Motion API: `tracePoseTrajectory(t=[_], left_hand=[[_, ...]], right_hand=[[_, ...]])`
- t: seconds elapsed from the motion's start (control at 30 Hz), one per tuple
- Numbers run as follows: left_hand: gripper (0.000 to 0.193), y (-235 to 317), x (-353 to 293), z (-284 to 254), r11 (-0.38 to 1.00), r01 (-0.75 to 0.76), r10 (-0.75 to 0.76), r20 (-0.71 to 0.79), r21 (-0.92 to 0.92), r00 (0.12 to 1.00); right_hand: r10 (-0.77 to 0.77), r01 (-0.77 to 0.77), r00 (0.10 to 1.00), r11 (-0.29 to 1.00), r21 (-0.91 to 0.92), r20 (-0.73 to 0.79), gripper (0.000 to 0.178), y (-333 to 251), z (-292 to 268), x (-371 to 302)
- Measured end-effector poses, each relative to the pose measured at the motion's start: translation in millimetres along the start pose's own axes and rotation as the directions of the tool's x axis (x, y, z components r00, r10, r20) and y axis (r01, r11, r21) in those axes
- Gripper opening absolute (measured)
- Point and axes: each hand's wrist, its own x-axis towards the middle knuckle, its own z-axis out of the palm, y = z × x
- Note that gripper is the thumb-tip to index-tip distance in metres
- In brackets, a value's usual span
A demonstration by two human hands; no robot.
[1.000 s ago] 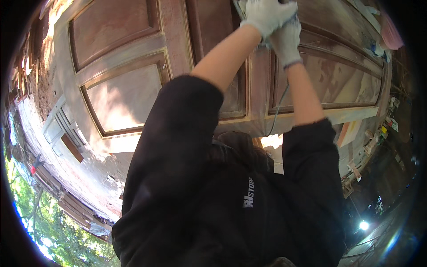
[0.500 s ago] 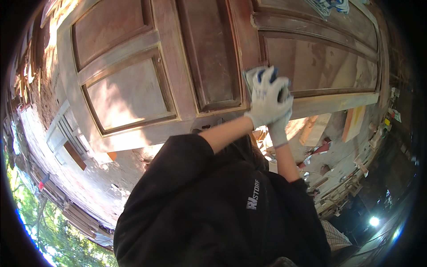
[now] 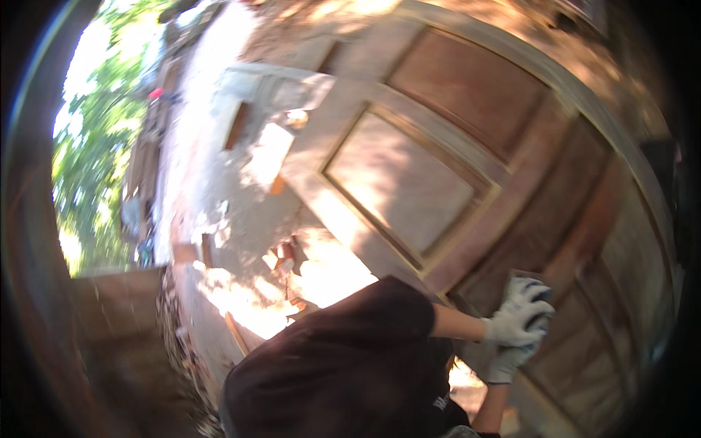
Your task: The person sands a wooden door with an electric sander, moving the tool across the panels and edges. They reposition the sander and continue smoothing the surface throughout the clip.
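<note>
A large brown panelled wooden door (image 3: pixel 409 182) lies flat in front of me, its surface dull and partly bare. Both my hands wear white gloves with blue fingertips and rest on the door's middle stile at the lower right. My left hand (image 3: pixel 520 315) lies on top, fingers stretched forward. My right hand (image 3: pixel 504 363) sits just under and behind it, mostly covered. A small dark flat edge (image 3: pixel 514 276) shows at the fingertips; what it is stays unclear. My black sleeve (image 3: pixel 343 365) fills the lower middle.
Sunlit concrete ground (image 3: pixel 219 197) lies left of the door, with wood scraps and blocks (image 3: pixel 281 259) scattered on it. A brown board (image 3: pixel 117 306) stands at the lower left. Green trees (image 3: pixel 91 139) show at the far left.
The view has swung round, so the door now runs diagonally. My stacked hands have slid along the door, from its far panels back to the middle stile closer to my body.
</note>
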Motion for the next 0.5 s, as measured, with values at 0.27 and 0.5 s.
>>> tracePoseTrajectory(t=[0.27, 0.5], left_hand=[[0.035, 17, 165, 30, 0.996, 0.002, -0.004, -0.022, -0.092, 1.000], [0.043, 5, 69, 58, 0.995, -0.096, 0.095, -0.097, -0.008, 0.991]], right_hand=[[-0.339, 0.325, 0.938, 0.933, -0.155, -0.078, 0.050, -50, -34, 207], [-0.464, 0.286, 0.886, 0.548, -0.787, -0.001, 0.045, 4, -53, 113]])
